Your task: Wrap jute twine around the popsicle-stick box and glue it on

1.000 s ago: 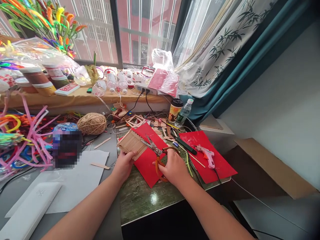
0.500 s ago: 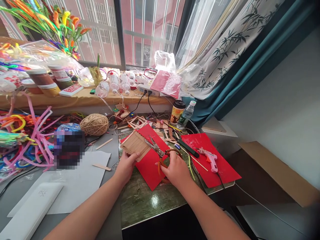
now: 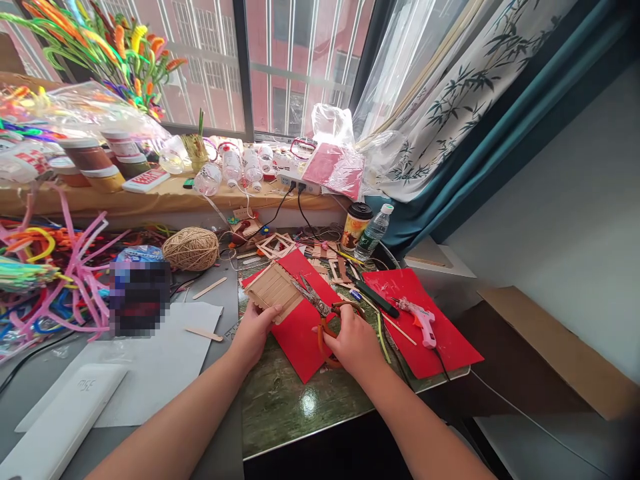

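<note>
A small panel of popsicle sticks [image 3: 273, 291] is pinched at its lower edge by my left hand [image 3: 254, 333], thumb on top and fingers beneath. My right hand [image 3: 353, 340] is closed round the orange handles of a pair of scissors [image 3: 320, 307]. Their blades are parted and point up-left, at the panel's right edge; whether they touch the wood I cannot tell. Under both lies a red sheet [image 3: 303, 353] on the dark green marbled board [image 3: 280, 413].
A pink glue gun [image 3: 425, 323] rests on another red sheet [image 3: 450, 347] at right. Behind are loose stick pieces, a paper cup [image 3: 356, 227] and a water bottle [image 3: 375, 233]. Twine [image 3: 191, 249], pipe cleaners [image 3: 75, 267] and a white power bank [image 3: 65, 420] are on the left.
Almost nothing differs. The view has shifted very slightly, and both hands keep the same hold on the stick panel and the scissors.
</note>
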{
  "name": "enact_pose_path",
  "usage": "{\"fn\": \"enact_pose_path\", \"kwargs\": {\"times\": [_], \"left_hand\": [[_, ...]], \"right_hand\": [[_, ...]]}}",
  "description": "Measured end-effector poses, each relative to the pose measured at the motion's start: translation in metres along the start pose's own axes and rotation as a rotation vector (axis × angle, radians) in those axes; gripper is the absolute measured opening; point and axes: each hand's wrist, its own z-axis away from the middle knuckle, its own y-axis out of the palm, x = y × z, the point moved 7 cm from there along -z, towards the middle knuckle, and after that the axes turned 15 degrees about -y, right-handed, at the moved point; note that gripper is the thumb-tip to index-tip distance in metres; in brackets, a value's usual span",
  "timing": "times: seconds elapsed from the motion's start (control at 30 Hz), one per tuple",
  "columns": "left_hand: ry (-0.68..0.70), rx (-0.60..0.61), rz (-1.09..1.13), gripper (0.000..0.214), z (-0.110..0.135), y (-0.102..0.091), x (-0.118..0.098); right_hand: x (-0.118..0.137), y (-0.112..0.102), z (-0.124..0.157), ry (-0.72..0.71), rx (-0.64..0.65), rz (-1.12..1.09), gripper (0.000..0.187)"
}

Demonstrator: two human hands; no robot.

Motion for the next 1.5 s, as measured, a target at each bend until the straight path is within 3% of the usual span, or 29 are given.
{"fn": "enact_pose_path", "kwargs": {"times": [0.8, 1.5], "left_hand": [[-0.036, -0.018, 0.010, 0.065, 0.000, 0.001, -0.001], [0.007, -0.044, -0.090, 0.066, -0.007, -0.007, 0.002]], "right_hand": [[-0.004, -0.001, 0.000, 0.001, 0.082, 0.088, 0.044], [-0.017, -0.004, 0.003, -0.081, 0.024, 0.221, 0.038]]}}
